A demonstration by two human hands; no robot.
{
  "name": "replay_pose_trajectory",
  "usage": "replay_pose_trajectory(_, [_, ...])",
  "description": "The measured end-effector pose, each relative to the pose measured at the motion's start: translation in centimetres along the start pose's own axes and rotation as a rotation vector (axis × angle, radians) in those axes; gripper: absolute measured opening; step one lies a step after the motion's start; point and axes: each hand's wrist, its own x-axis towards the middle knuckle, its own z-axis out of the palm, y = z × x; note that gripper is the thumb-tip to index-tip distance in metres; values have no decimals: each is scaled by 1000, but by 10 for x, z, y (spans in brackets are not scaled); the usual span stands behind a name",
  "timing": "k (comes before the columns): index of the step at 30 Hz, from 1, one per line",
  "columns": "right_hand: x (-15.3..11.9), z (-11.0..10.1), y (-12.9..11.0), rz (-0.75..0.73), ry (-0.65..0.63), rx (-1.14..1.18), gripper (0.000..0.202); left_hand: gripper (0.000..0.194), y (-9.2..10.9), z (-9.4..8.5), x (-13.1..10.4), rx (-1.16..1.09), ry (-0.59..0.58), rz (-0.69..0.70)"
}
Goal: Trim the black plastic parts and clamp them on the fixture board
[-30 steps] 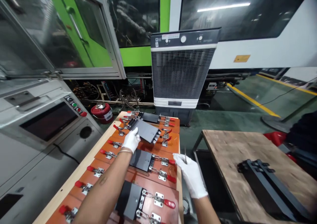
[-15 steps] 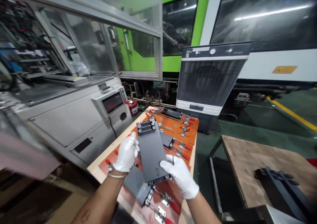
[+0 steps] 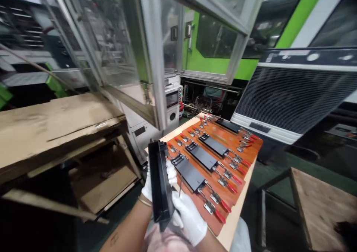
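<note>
A black rectangular part (image 3: 161, 185) stands tilted up near the front left of the orange fixture board (image 3: 214, 222), its hollow side facing me. My left hand (image 3: 147, 185), in a white glove, is wrapped around it from behind, fingers showing at its right side. My gloved right hand (image 3: 189, 216) is closed at the part's lower right, with a thin metal tool (image 3: 180, 185) rising from its fingers. Beside my hands, a flat dark part (image 3: 189, 173) lies on the board between red-handled clamps (image 3: 216, 202).
Further dark parts (image 3: 201, 156) lie clamped along the board. A cardboard-covered bench (image 3: 55, 122) is at left, with a glass-panelled machine frame (image 3: 158, 58) behind it. An air cooler (image 3: 295, 96) stands at back right, a wooden-topped table (image 3: 326, 203) at right.
The view has swung left. The held part has turned from its flat face to its hollow side and moved off the board's middle. My left hand has gone from beside it to around it.
</note>
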Motion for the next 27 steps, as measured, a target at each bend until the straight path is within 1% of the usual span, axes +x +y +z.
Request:
replay_pose_trajectory(2, [-2,-3,-12,31,40,-78,59,54,18,-19,-22,-49,22,116])
replay_pose_trajectory(4, [-3,-7,-25,36,63,-216,53,47,32,-36,-44,-51,110,176])
replay_pose_trajectory(5, [-3,-9,-31,37,36,-282,49,44,37,-43,-54,-38,177,174])
replay_pose_trajectory(8, [-4,-6,-41,37,-152,-490,37,44,46,-57,-77,-47,382,170])
replay_pose_trajectory(10, [-3,0,-41,-13,-242,-673,36,44,49,-62,-87,-83,457,158])
replay_pose_trajectory(12, [-1,7,-39,-108,-284,-836,37,44,50,-64,-93,-104,482,155])
replay_pose_trajectory(14, [3,13,-36,-198,-329,-932,37,45,51,-63,-97,-98,518,170])
replay_pose_trajectory(17, [12,17,-32,-296,-395,-990,38,47,53,-58,-99,-90,615,212])
replay_pose_trajectory(22, [23,15,-27,-450,-429,-1088,34,51,57,-48,-97,-95,672,216])
replay_pose_trajectory(25, [28,13,-25,-473,-431,-1112,31,52,59,-44,-97,-99,718,225])
replay_pose_trajectory(27, [33,12,-26,-439,-431,-1091,33,51,58,-44,-97,-122,718,244])
